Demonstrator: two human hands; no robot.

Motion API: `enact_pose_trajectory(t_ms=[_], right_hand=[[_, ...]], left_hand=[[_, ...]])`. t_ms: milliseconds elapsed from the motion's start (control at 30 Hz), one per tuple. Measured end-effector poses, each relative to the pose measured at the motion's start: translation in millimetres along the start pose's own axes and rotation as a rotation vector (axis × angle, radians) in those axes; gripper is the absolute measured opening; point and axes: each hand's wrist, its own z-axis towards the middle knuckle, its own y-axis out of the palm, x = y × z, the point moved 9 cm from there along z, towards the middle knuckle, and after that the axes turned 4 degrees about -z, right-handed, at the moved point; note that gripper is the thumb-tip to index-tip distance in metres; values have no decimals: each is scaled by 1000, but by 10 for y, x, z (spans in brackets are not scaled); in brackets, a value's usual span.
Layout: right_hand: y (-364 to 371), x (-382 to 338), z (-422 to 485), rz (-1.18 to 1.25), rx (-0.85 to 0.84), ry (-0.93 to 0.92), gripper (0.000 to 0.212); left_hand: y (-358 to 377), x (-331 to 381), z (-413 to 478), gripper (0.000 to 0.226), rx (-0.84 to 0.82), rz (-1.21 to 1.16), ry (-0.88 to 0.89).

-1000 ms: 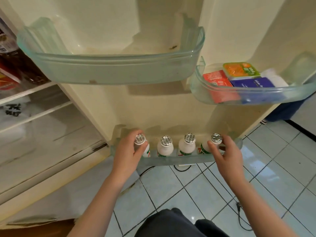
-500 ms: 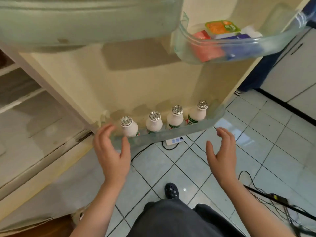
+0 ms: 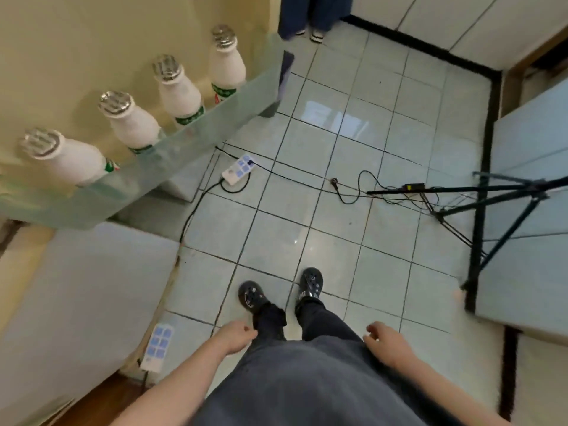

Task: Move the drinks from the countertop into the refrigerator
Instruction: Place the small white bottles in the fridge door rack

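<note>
Four white drink bottles (image 3: 179, 92) stand in a row in the refrigerator's door shelf (image 3: 215, 124) at upper left, two power strips (image 3: 239, 169) lie on the tiled floor (image 3: 338, 226) below, and my two arms hang low beside my thighs, left grip (image 3: 235, 336) and right grip (image 3: 385, 341) both loosely curled, holding nothing.

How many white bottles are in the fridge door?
4, standing in a row in the door shelf: the nearest bottle, second bottle, third bottle and farthest bottle. More could be hidden past the left edge.
</note>
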Motion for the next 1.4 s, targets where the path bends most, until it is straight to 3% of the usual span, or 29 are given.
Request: enact_pose_trajectory(t_ms=[100, 467, 567, 700, 833, 933, 1000, 1100, 1300, 1400], right_hand=[[234, 262, -98, 59, -11, 33, 36], [611, 798, -282, 296, 37, -143, 30], [740, 1510, -340, 337, 75, -119, 30], [1126, 2754, -449, 426, 107, -6, 29], [1766, 4049, -699, 641, 46, 194, 12], [2189, 4796, -939, 800, 60, 304, 15], [2387, 5166, -1031, 893, 73, 354, 18], [2641, 5560, -1142, 1018, 88, 417, 15], [3255, 5973, -1192, 1281, 45, 521, 22], [3469, 6263, -1255, 1325, 16, 583, 31]], left_hand=[[67, -8, 24, 34, 37, 264, 1], [-181, 364, 14, 32, 434, -155, 18], [268, 605, -11, 29, 452, -173, 51], [1392, 1028, -76, 16, 419, -155, 130], [2886, 1442, 15, 27, 220, 141, 155], [3496, 2014, -154, 24, 303, 374, 269], [3759, 2496, -168, 24, 247, 402, 338], [4164, 2994, -50, 28, 88, 600, 291], [4787, 3723, 358, 20, 16, 1035, 200], [5396, 4289, 592, 29, -84, 1297, 173]])
